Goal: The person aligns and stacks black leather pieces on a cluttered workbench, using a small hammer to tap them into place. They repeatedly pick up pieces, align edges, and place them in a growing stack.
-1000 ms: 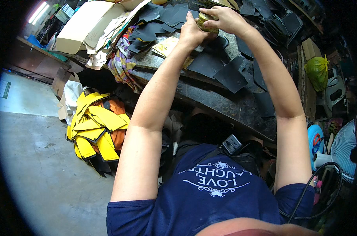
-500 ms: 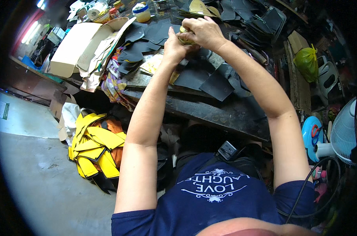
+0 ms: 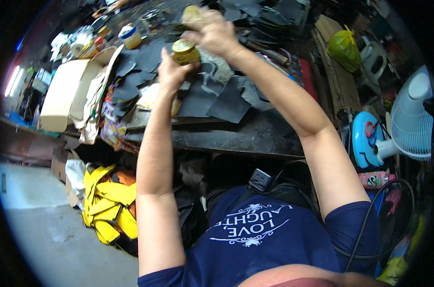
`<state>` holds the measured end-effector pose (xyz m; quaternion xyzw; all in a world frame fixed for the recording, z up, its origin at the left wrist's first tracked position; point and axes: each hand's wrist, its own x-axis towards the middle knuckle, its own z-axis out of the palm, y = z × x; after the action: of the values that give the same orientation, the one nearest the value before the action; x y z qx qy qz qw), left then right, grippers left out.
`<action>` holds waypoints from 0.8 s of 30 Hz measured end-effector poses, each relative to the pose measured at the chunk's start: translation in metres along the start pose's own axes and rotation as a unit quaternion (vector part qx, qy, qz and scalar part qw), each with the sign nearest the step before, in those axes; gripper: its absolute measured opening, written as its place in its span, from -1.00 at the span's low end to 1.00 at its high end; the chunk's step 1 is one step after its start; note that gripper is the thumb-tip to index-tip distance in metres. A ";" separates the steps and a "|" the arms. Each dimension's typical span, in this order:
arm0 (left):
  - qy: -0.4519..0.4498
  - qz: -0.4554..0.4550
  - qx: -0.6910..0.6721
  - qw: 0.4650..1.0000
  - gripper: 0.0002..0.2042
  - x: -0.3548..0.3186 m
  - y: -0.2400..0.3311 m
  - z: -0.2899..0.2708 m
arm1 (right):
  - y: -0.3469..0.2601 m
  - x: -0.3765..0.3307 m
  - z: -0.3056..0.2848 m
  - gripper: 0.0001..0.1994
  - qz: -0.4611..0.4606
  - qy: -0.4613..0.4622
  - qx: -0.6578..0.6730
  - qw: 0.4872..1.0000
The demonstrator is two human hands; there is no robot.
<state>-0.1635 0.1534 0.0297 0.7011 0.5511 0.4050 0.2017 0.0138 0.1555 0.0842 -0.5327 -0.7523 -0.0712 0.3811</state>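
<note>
My left hand [image 3: 174,71] is wrapped round a small yellow-green jar [image 3: 185,53], held upright above the cluttered table, its round top facing up. Just beyond the jar, to the right, my right hand [image 3: 213,34] is raised and blurred by motion. Its thumb and fingers look spread, with nothing visible between them. A pale tan piece [image 3: 191,14] shows behind those fingers, seemingly on the table. Under my hands lie flat black cut pieces [image 3: 230,101] and a pale grey slab [image 3: 221,71].
An open cardboard box [image 3: 63,95] stands on the table's left, near a blue-rimmed jar [image 3: 129,37]. Yellow strips [image 3: 111,196] are heaped below. To the right are a green plastic bag [image 3: 343,50], a white fan [image 3: 413,115] and a looping black cable [image 3: 411,210].
The view has shifted. My right hand has come off the jar and moved away beyond it, while my left hand keeps hold of the jar.
</note>
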 end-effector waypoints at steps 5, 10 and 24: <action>-0.001 0.023 0.025 0.999 0.15 0.004 0.003 -0.002 | -0.006 -0.034 -0.003 -0.37 0.065 -0.157 0.176 0.970; 0.012 0.031 0.055 0.998 0.10 0.001 0.017 -0.006 | -0.002 -0.098 -0.072 -0.44 0.068 -0.172 0.220 0.958; -0.018 0.054 0.012 0.998 0.11 0.037 0.040 0.024 | -0.015 -0.222 -0.123 -0.58 -0.137 0.066 0.070 0.986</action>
<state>-0.1175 0.1795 0.0576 0.7394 0.5133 0.3961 0.1813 0.0939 -0.0796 0.0310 -0.3908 -0.7946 -0.1052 0.4526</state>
